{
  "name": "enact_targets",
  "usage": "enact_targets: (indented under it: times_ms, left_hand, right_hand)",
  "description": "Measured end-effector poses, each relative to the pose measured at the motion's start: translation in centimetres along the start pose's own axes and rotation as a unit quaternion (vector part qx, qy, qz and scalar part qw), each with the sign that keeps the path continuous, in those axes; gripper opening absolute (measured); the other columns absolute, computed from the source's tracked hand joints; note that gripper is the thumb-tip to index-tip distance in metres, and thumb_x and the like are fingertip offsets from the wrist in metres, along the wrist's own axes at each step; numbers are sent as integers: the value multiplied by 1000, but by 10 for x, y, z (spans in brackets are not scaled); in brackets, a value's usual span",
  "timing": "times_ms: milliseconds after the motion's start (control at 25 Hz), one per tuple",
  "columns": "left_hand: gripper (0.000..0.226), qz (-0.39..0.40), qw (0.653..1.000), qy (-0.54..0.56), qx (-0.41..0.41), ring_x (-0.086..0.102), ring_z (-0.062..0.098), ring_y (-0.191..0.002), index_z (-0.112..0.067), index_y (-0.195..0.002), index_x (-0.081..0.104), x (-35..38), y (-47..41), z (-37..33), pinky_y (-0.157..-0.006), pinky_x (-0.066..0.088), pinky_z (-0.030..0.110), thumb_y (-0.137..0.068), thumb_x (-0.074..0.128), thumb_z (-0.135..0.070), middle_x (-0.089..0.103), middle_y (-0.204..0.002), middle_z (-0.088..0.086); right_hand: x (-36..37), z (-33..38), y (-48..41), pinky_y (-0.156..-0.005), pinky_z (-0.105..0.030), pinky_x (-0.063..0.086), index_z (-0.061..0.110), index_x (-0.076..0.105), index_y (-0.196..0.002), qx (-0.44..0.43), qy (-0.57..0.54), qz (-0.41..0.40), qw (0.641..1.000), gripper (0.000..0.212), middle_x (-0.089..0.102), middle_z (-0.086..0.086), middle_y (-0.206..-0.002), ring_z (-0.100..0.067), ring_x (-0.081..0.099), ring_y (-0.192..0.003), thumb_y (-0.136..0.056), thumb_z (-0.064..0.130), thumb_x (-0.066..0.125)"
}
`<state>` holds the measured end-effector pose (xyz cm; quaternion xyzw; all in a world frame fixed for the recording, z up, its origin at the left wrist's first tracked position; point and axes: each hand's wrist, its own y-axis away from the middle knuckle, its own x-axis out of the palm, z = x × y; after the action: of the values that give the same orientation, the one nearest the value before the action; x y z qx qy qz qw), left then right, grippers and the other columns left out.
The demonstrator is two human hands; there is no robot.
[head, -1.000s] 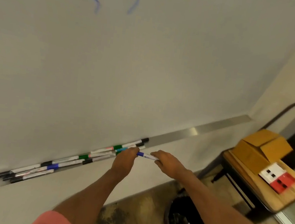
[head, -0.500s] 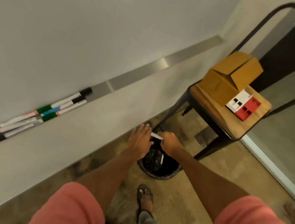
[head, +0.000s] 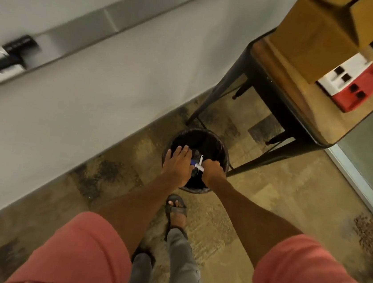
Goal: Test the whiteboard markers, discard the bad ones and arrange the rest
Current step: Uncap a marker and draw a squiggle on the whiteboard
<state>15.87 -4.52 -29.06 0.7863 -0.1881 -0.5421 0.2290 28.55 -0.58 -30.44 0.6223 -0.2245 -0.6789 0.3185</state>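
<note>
Right hand (head: pixel 213 173) is above the black waste bin (head: pixel 201 136), fingers curled tight round a white marker (head: pixel 199 166). The barrel end pokes out of the fist toward the left hand (head: pixel 177 163). Left hand is flat, palm down over the bin mouth, fingers straight and holding nothing. It sits just beside the marker's end; contact cannot be told. More markers (head: pixel 6 58) lie in the whiteboard tray (head: pixel 107 14) at upper left, well apart. A cardboard box (head: pixel 308 39) sits on the stool (head: pixel 286 94).
</note>
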Motion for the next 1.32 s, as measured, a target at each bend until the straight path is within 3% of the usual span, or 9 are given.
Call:
enact_targets:
  times_ms: [240,360,520,640,800,1080,1320]
  left_hand:
    - [58,23,999,28,-25,1,24,-146,-11,-150,10,23,-23,12,-118,2,44,-101,34,-33,5,-159,6]
    - [57,23,999,20,-34,1,25,-146,-10,-149,10,24,-17,14,-118,2,44,-101,34,-31,5,-159,6]
    - [57,7,999,24,-38,0,25,-146,-10,-150,9,12,-3,18,-119,3,45,-102,33,-29,5,-159,7]
    - [57,-10,999,20,-45,0,25,-146,-10,-150,9,-4,12,23,-118,4,45,-102,32,-31,4,-159,7]
    - [56,-60,997,27,-45,0,24,-146,-11,-150,8,-40,41,32,-119,2,43,-102,30,-31,3,-159,7]
    - [53,-159,985,17,-61,0,19,-146,-14,-150,10,-121,99,59,-117,-6,40,-103,26,-30,5,-159,3]
    - [52,-236,969,-27,-64,-7,17,-146,-18,-150,5,-176,163,86,-116,-11,40,-104,24,-32,-2,-159,1]
  right_hand:
    - [24,-3,-35,-83,-40,46,16,44,-133,-14,-41,-14,999,46,55,-14,-121,-33,52,-110,-91,25,60]
    - [30,-5,-25,-85,-43,48,15,44,-132,5,-58,-31,998,46,57,-14,-118,-34,54,-110,-90,17,62]
    - [27,-2,-11,-88,-43,48,15,41,-133,-14,-55,-44,997,46,53,-10,-128,-32,53,-115,-91,21,59]
    - [11,13,4,-94,-43,45,17,30,-144,-51,-31,-56,997,53,37,-8,-146,-30,46,-126,-96,28,50]
    - [-25,46,31,-104,-37,38,15,18,-150,-136,18,-138,981,57,16,-6,-157,-24,28,-140,-100,32,40]
    - [-80,125,90,-117,-35,21,14,12,-151,-217,25,-206,954,60,13,-7,-158,-21,14,-145,-101,42,31]
    - [-105,193,148,-120,-36,9,17,5,-151,-242,51,-261,933,60,4,-5,-159,-20,4,-147,-101,45,22]
